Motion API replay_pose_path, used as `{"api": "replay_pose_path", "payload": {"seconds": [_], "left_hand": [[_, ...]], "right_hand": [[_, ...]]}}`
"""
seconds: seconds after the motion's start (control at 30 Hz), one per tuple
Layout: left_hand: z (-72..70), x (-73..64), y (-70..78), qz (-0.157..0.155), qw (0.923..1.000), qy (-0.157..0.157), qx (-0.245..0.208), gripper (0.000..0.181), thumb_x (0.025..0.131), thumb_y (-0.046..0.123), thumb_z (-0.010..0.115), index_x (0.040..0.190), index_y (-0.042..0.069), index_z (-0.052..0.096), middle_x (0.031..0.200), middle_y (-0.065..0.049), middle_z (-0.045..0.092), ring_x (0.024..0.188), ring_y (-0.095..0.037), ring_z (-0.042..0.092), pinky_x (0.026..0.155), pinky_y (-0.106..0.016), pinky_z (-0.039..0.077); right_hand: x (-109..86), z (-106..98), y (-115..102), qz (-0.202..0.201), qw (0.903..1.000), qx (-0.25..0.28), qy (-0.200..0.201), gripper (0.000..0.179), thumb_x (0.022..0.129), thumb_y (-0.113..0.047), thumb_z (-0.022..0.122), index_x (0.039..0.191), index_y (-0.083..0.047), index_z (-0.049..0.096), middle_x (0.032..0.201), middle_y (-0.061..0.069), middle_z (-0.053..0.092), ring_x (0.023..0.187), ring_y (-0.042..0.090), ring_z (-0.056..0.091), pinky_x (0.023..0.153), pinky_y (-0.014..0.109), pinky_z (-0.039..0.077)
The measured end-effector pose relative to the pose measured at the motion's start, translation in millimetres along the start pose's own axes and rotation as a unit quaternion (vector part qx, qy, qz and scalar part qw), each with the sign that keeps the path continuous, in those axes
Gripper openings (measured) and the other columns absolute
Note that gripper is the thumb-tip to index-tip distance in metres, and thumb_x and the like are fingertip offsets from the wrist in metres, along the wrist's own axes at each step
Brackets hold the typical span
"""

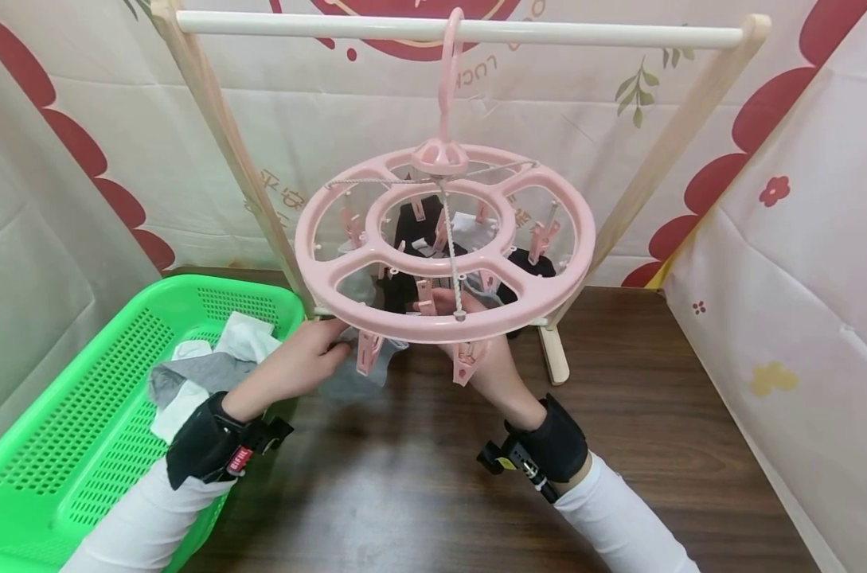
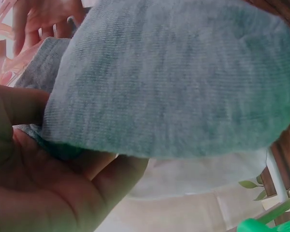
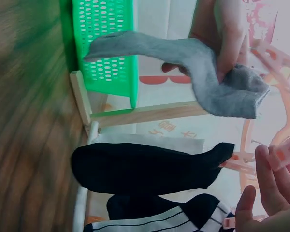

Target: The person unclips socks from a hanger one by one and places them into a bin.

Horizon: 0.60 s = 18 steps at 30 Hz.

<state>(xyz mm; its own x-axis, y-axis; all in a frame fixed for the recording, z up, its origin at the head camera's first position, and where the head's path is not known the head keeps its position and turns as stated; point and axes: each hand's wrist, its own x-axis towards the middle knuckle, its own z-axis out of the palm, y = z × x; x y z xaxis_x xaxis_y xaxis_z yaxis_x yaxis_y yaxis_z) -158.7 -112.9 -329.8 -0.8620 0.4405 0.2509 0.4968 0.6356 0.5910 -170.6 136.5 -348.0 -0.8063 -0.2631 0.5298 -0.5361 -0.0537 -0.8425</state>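
Observation:
My left hand (image 1: 307, 358) pinches a grey sock (image 2: 174, 82) between thumb and fingers near its cuff, left of the pink round clip hanger (image 1: 347, 317). In the right wrist view the sock's toe end points toward the green basket, its cuff toward the hanger. Under the ring's front edge, my right hand (image 1: 486, 366) reaches up with fingers extended. Its fingertips are at a pink clip (image 3: 285, 152), the thumb apart from them. Hanging from other clips are a black sock (image 3: 145, 166) and a black-and-white striped one (image 3: 159, 224).
A green basket (image 1: 154, 293) at left holds grey and white socks (image 1: 204, 374). The hanger hooks over a white bar (image 1: 583, 33) on a wooden stand (image 1: 677, 135). Printed cloth walls (image 1: 777, 263) surround the dark wooden table (image 1: 641, 414). More pink clips (image 1: 469, 362) dangle at the front.

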Motion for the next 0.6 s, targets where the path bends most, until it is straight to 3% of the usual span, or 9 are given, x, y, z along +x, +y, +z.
{"api": "replay_pose_path", "payload": {"seconds": [0.13,0.43,0.6], "left_hand": [[-2.9,-0.1,-0.4,-0.010,0.9999,-0.006,-0.007,0.025,0.091,-0.003,0.050,0.114,-0.001,0.059,0.064,0.001,0.039,0.052,-0.013,0.039,0.057,-0.034,0.037],[-13.0,-3.5,-4.4,-0.015,0.9995,0.022,0.017,0.027,0.092,-0.002,0.048,0.116,-0.001,0.060,0.063,0.001,0.038,0.054,-0.014,0.037,0.058,-0.035,0.036],[-20.2,-5.7,-7.1,-0.035,0.9986,0.033,0.023,0.031,0.093,0.001,0.049,0.122,-0.004,0.059,0.079,-0.009,0.057,0.066,-0.022,0.048,0.064,-0.039,0.039]], "right_hand": [[-2.3,-1.2,3.1,0.024,0.9994,0.022,-0.015,0.044,0.085,0.011,0.059,0.127,0.018,0.046,0.120,0.030,0.055,0.105,0.009,0.056,0.091,0.026,0.044],[-7.6,-4.0,9.7,0.053,0.9970,-0.055,-0.013,0.036,0.087,0.003,0.068,0.121,0.006,0.059,0.113,0.014,0.063,0.100,0.015,0.056,0.085,0.028,0.044],[-12.2,-1.4,-11.5,0.082,0.9914,-0.100,-0.020,0.023,0.086,0.004,0.068,0.109,0.007,0.063,0.095,0.012,0.064,0.081,0.011,0.056,0.071,0.028,0.045]]}}
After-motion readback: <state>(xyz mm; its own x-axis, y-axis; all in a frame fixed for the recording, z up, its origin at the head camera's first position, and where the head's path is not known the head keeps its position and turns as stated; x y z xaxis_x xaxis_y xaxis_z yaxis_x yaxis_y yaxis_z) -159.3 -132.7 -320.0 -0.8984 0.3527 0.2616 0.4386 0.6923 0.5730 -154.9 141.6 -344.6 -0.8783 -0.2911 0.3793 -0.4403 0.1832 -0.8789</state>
